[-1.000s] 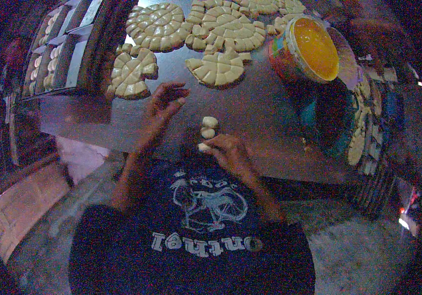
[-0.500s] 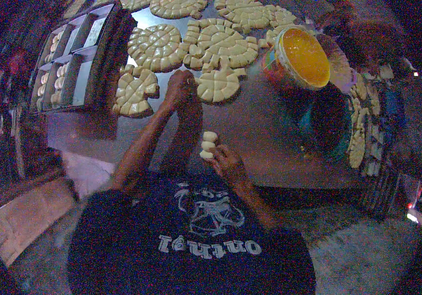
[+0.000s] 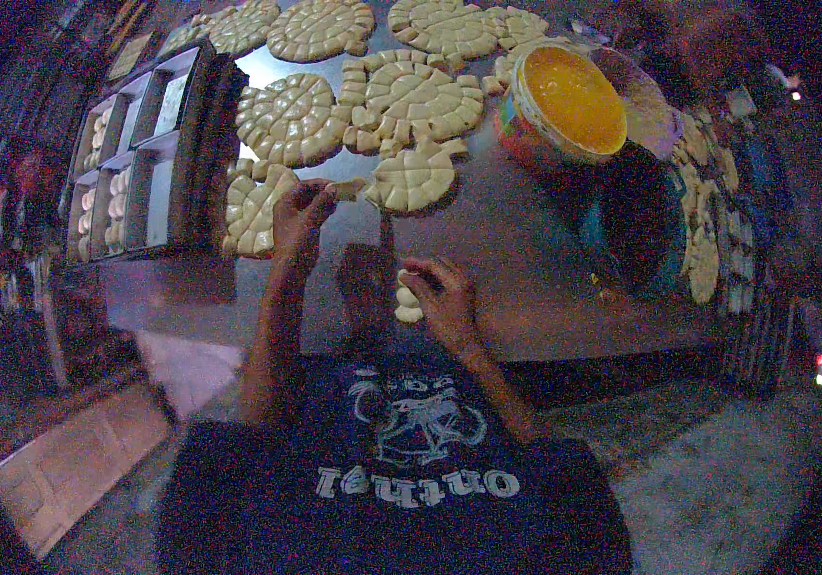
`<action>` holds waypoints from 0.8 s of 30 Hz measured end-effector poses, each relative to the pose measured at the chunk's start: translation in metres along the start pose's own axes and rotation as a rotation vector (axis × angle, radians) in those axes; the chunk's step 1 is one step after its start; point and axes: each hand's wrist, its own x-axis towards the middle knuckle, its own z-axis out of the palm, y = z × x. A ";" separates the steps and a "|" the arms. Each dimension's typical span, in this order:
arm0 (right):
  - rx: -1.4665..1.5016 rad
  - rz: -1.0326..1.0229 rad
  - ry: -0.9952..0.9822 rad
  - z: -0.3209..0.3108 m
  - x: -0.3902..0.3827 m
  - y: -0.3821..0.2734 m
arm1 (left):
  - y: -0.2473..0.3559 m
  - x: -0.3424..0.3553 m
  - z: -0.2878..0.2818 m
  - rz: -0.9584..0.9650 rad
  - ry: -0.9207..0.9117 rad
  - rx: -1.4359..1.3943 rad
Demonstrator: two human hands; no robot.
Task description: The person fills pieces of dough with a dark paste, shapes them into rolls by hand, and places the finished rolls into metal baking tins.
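Observation:
My left hand (image 3: 304, 206) pinches a small pale dough piece (image 3: 345, 188) beside a partly separated scored dough slab (image 3: 250, 220) on the metal table (image 3: 526, 268). A cut dough round (image 3: 409, 182) lies just right of that piece. Lower and to the right, my right hand (image 3: 440, 297) has its fingers curled onto the top of a short row of smooth dough balls (image 3: 408, 304), partly hiding them. More segmented dough rounds (image 3: 291, 120) cover the far part of the table, some with a glossy surface.
A sectioned metal tray (image 3: 150, 144) holding dough pieces stands at left. At right are a bucket of yellow liquid (image 3: 569, 91) and a dark teal container (image 3: 633, 225), with more flat dough pieces beyond. A wooden board (image 3: 85, 460) is at lower left.
My left hand has drawn back and leftward from between the dough rounds, now gripping a piece. My right hand has moved up onto the top dough ball. The whole view has shifted slightly.

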 end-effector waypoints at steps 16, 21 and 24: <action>0.424 0.111 -0.179 0.008 0.047 -0.026 | 0.009 -0.098 0.015 -0.383 -0.095 -0.306; 0.083 -0.054 -0.091 0.003 0.027 -0.020 | -0.001 -0.108 0.031 -0.324 -0.180 -0.299; 0.172 0.050 -0.094 -0.009 0.019 -0.014 | -0.008 -0.100 0.033 -0.378 -0.310 -0.369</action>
